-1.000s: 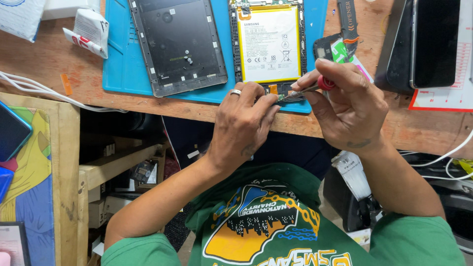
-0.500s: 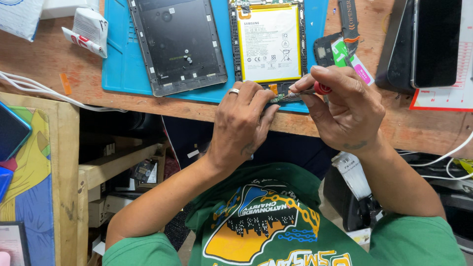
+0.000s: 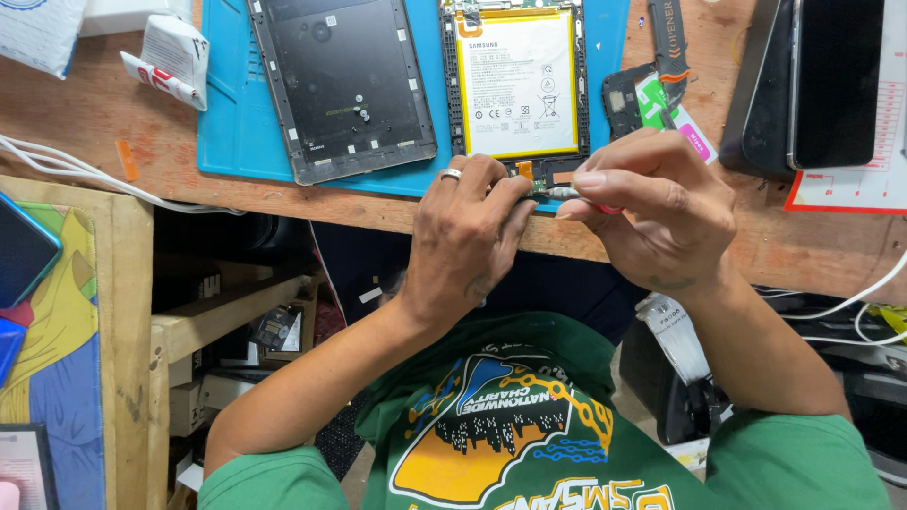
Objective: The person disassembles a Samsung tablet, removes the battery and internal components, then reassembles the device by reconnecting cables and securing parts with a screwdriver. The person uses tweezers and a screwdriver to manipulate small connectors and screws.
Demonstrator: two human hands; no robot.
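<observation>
An opened tablet body [image 3: 515, 85] with a white, yellow-edged battery lies on a blue work mat [image 3: 227, 123]. Its dark back cover [image 3: 345, 85] lies beside it on the left. My left hand [image 3: 468, 241], a ring on one finger, presses its fingertips on the tablet's near edge by a small green board. My right hand [image 3: 652, 212] pinches a thin metal tool with a red handle [image 3: 576, 194], its tip pointing left at that same edge, just beside the left fingertips.
A dark phone [image 3: 836, 80] lies at the far right on a wooden bench [image 3: 94, 142]. A small black part and a green-pink card [image 3: 652, 104] sit right of the tablet. A white tube [image 3: 161, 80] and white cables [image 3: 57, 165] are at left; a side table [image 3: 66, 312] stands lower left.
Both hands have crept slightly toward the tablet's near edge. The tool tip has shifted a little closer to the small board; the grip on it is unchanged.
</observation>
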